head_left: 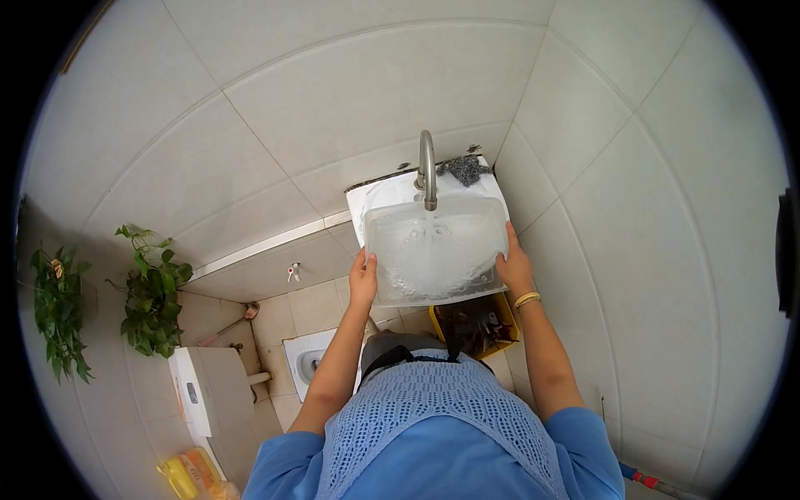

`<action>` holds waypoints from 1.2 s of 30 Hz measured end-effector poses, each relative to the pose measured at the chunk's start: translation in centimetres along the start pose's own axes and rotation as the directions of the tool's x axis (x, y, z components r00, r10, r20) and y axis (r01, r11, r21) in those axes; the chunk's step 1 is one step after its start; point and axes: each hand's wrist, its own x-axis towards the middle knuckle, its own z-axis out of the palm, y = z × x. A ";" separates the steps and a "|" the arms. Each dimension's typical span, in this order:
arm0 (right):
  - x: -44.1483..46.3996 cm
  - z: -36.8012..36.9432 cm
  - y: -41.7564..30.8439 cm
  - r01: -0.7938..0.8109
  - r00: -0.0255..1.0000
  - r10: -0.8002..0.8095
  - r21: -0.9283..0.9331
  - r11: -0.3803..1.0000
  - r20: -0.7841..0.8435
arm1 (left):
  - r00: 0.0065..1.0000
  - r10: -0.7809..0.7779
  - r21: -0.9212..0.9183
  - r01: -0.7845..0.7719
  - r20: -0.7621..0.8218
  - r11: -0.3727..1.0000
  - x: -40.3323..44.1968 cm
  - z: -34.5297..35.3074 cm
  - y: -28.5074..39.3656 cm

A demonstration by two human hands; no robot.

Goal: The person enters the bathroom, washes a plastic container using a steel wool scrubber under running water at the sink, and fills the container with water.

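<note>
A translucent rectangular plastic tub point(467, 293) sits over the white sink point(367, 197), beneath the curved metal faucet point(427, 167). Water runs from the spout into it, and bubbly water covers its bottom. My left hand point(363, 282) grips the tub's left side, thumb at the rim. On the opposite side my right hand point(514, 268) is closed on the right edge, its thumb over the inside; a yellow band point(527, 298) circles that wrist. The fingers under the tub are hidden. Behind the faucet's right side lies a dark grey mesh scrubber or cloth point(465, 170).
Below the tub stands a yellow bin point(507, 321) with dark contents. To the left are a squat toilet point(307, 360), a white cistern point(207, 387), a small wall tap point(293, 272) and hanging green plants point(150, 308). Tiled walls close in behind and at right.
</note>
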 end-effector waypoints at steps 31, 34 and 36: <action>0.1 -0.1 0.0 -0.003 1.000 0.003 0.020 1.000 -0.002 | 1.000 0.007 -0.001 -0.007 0.011 1.000 -0.1 0.2 0.6; 0.1 -0.3 -0.2 -0.048 0.998 0.047 0.021 0.999 0.035 | 0.999 -0.040 0.008 0.040 0.004 0.999 -0.2 0.2 0.9; 0.1 -0.2 -0.1 -0.040 0.999 0.039 0.015 0.999 0.032 | 0.999 -0.038 0.003 0.038 0.005 0.999 -0.2 0.2 0.8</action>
